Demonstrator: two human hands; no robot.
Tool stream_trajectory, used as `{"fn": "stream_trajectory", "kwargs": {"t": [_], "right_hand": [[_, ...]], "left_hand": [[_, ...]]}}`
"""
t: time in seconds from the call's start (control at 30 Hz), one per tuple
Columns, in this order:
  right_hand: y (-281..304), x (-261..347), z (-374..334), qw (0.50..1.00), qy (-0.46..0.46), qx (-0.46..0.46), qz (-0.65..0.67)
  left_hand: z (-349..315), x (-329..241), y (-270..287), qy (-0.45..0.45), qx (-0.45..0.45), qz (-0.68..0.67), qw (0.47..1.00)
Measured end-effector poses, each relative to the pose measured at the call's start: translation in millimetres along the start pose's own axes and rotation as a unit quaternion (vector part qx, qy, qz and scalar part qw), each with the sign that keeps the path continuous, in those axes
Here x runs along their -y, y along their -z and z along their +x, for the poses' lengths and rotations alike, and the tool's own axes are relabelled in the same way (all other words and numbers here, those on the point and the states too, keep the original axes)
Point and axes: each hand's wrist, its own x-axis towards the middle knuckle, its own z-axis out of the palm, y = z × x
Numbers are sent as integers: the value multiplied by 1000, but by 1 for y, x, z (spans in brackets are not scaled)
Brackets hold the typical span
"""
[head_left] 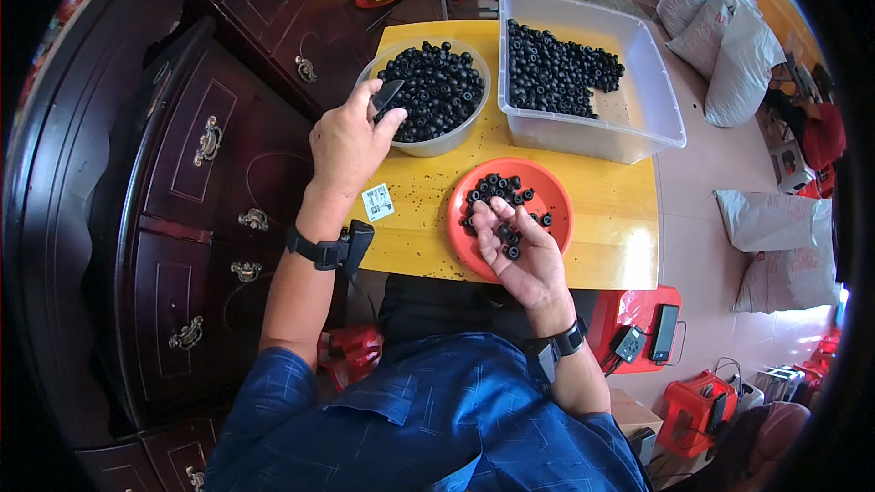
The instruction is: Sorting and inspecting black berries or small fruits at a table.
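My left hand [355, 132] is at the left rim of a round translucent tub [442, 141], heaped with small round black parts [433, 82] that have holes. Between its thumb and fingers is a dark, flat, pointed piece [387, 94], whose kind I cannot make out. Over an orange-red plate [558, 187], my right hand [524, 264] is palm up with curled fingers. A few small black ring-shaped parts [510, 244] show between its fingers and thumb, seemingly in the palm. More such black parts [497, 187] lie loose on the plate behind the fingertips.
A large clear plastic bin [638, 132], partly filled with black parts, stands at the back right of the yellow table [611, 219]. Black crumbs and a white printed label [377, 202] lie on the table. Dark wooden drawers [200, 155] flank the left; white sacks [743, 64] stand right.
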Motion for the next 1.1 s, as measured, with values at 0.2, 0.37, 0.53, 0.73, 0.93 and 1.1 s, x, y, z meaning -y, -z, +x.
{"fn": "stream_trajectory", "kwargs": {"t": [0.2,0.37,0.53,0.73,0.93,1.1], "right_hand": [[0,-2,3,999,0,-32,-33],[11,-8,10,997,-21,37,-63],[8,-10,8,997,-13,6,-76],[11,-6,2,997,-20,24,-71],[9,-6,-1,985,17,-30,-171],[8,-3,-2,981,16,24,-190]], "left_hand": [[-62,-46,-9,15,192,-243,951],[-111,-71,-36,-61,248,-175,951],[-119,-71,-45,-75,227,-182,954],[-110,-71,-36,-21,223,-266,937],[-105,-69,-28,-33,239,-269,932],[-102,-70,-23,2,272,-344,899]]}}
